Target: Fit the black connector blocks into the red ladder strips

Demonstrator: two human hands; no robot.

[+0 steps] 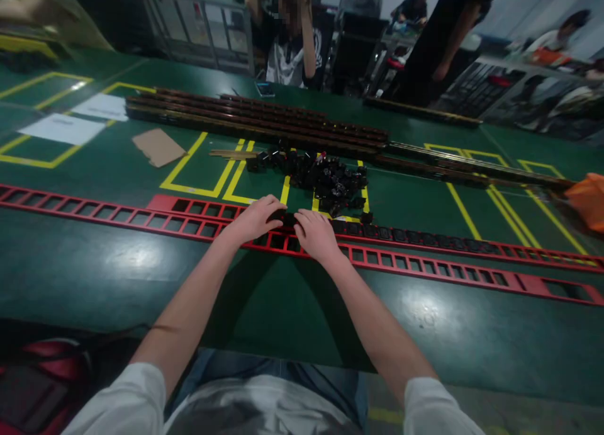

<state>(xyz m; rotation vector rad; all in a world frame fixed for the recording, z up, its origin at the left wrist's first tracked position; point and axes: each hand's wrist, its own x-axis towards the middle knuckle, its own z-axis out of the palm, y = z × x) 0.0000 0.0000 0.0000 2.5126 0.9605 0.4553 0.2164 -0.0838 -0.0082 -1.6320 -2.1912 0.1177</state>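
Observation:
Two long red slotted strips lie side by side across the green table: a near strip (410, 264) and a far strip (542, 254). Black square parts (399, 235) fill a run of slots in the far strip, right of my hands. My left hand (260, 220) and my right hand (317, 235) rest at the strips, a small gap apart, with curled fingers around a small dark piece (289, 220) between them. Fingertips partly hide that piece, and which hand grips it is unclear. Just beyond lies a heap of black parts (333, 180).
Behind the heap, long dark strips (264, 123) are stacked across the green table (141, 284). Brown cardboard (158, 147) and white paper (63, 128) lie at the left, an orange bag (587, 199) at the right edge. A person (289, 51) sits opposite; others are farther back.

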